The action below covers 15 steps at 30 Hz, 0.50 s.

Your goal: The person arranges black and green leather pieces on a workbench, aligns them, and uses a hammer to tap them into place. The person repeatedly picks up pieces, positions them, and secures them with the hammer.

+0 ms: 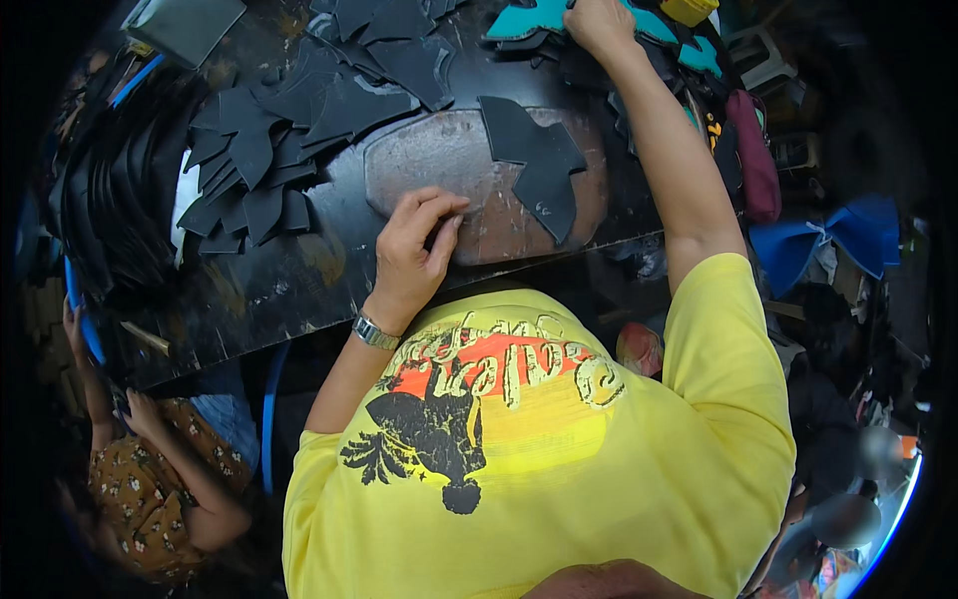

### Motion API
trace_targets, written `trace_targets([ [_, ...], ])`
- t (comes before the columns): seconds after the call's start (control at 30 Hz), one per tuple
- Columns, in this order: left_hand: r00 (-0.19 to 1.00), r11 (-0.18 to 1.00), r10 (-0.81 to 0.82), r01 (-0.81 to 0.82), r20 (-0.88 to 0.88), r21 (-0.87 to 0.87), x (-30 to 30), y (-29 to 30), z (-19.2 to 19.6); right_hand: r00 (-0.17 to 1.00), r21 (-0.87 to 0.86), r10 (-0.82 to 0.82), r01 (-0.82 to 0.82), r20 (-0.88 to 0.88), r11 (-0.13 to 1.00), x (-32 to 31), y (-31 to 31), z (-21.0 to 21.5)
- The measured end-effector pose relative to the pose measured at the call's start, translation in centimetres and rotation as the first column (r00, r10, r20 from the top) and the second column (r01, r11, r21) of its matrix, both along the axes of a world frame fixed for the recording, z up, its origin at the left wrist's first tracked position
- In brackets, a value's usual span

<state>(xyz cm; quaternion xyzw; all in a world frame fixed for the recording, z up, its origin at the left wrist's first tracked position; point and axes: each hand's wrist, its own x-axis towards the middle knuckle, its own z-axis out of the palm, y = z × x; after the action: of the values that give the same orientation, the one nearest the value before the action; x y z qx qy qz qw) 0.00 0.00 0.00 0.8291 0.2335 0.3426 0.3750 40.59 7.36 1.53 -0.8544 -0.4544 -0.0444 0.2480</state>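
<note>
A dark, curved cut piece of flat sheet (pixel 539 165), foam-like in look, lies on a worn brown board (pixel 424 150) at the table's near edge. My left hand (pixel 414 240) hovers over or rests on the board's left part, its fingers curled in, and I see nothing in them. Stretched far ahead, my right hand (pixel 601 25) is at a teal cut piece (pixel 534 18) near the top of the view. Its fingers are bent down against that piece; their tips are partly hidden. More dark pieces lie under the teal one.
Dark cut pieces (pixel 249 140) are heaped on the black table (pixel 269 299) at left and far middle. Long curved black strips (pixel 125 200) hang at the left edge. A maroon pouch (pixel 753 160) and blue sheet (pixel 858 235) are at right. Another person's arm (pixel 185 469) shows lower left.
</note>
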Motion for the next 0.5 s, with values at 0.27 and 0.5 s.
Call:
trace_targets([
  [0.27,1.000,1.000,-0.005,0.005,0.020,-0.002,0.2,0.3,-0.1,0.757,0.173,0.588,-0.563,-0.284,0.808,-10.7,-11.0,2.2],
  [0.5,1.000,1.000,-0.020,0.020,-0.018,0.015,0.3,0.0,0.0,0.808,0.059,0.576,-0.573,-0.125,0.817,-15.4,-16.5,0.9],
])
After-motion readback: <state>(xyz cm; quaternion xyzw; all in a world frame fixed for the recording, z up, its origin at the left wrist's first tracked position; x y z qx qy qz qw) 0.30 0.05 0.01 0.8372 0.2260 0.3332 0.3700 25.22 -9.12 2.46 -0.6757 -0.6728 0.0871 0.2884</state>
